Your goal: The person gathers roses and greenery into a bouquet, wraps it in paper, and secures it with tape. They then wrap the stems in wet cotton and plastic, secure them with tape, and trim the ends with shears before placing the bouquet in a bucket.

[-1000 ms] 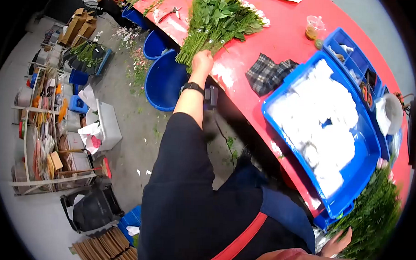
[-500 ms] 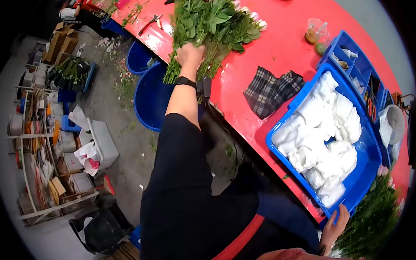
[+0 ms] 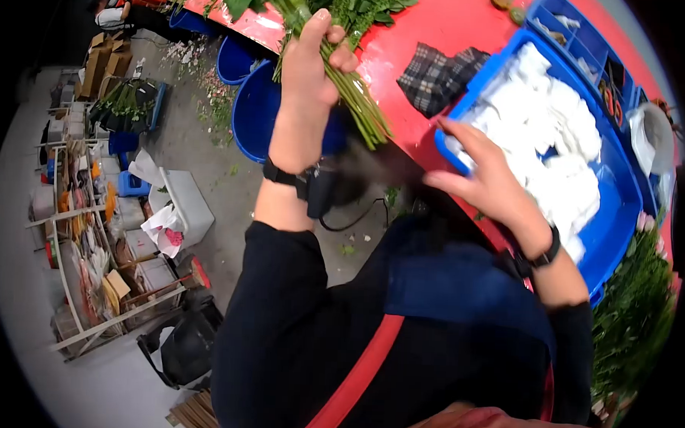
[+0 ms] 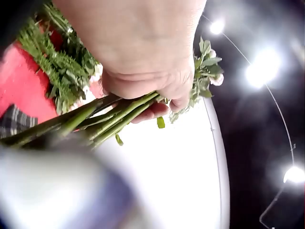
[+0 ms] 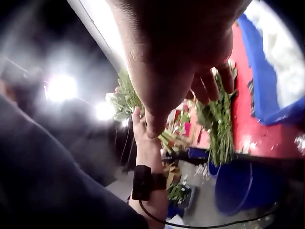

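My left hand (image 3: 306, 73) grips a bunch of roses (image 3: 367, 113) by its green stems, with the thumb laid along them. The cut ends point toward the table's edge in the head view. Pale pink blooms (image 4: 217, 79) and leaves show beyond the fist in the left wrist view. My right hand (image 3: 494, 181), fingers spread and thumb apart, holds nothing near the corner of a blue tub (image 3: 619, 190) of white cloth-like bundles (image 3: 546, 119). More leafy stems (image 5: 221, 126) lie on the red table behind the held bunch.
A dark plaid cloth (image 3: 438, 78) lies on the red table (image 3: 386, 57). Blue buckets (image 3: 253, 116) stand on the floor beside it. A divided blue tray (image 3: 567, 33) adjoins the tub, and another leafy flower bunch (image 3: 633, 315) is at right. Shelves line the left.
My left hand has lifted a bunch of roses off the table toward me, its stem ends swinging to the right. My right hand has moved from the tub's near corner up toward the left hand.
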{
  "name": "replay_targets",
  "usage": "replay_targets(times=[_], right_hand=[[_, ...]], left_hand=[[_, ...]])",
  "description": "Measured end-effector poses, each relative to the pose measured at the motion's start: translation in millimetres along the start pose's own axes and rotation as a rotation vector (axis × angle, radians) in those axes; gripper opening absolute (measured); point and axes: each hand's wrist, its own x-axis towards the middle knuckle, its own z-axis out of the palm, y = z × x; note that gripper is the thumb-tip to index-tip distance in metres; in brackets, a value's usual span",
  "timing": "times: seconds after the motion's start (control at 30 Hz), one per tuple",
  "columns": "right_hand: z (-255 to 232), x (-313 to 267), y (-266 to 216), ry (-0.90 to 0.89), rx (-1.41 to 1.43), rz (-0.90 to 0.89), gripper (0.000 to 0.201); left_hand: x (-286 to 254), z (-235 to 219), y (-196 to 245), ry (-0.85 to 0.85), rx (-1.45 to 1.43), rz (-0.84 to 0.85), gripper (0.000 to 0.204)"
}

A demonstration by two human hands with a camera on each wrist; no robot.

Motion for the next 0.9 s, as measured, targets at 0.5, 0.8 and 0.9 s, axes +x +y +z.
replay_targets(times=[0.5, 0.8, 0.9], right_hand=[[-11.9, -115.7, 2.9, -0.493, 0.006, 0.027, 0.028], [-59.0, -180.5, 24.0, -0.348, -0.031, 0.2, 0.029], [-91.5, -211.6, 52.3, 0.065, -0.024, 0.639, 0.025]], left_hand=[[-240.7, 80.1, -22.6, -0.441, 2.128, 0.003, 0.051], [-208.8, 106.6, -169.2, -0.77, 1.588, -0.693, 0.035], [-202.4, 103.0, -191.7, -0.614, 1.432, -0.576, 0.033]])
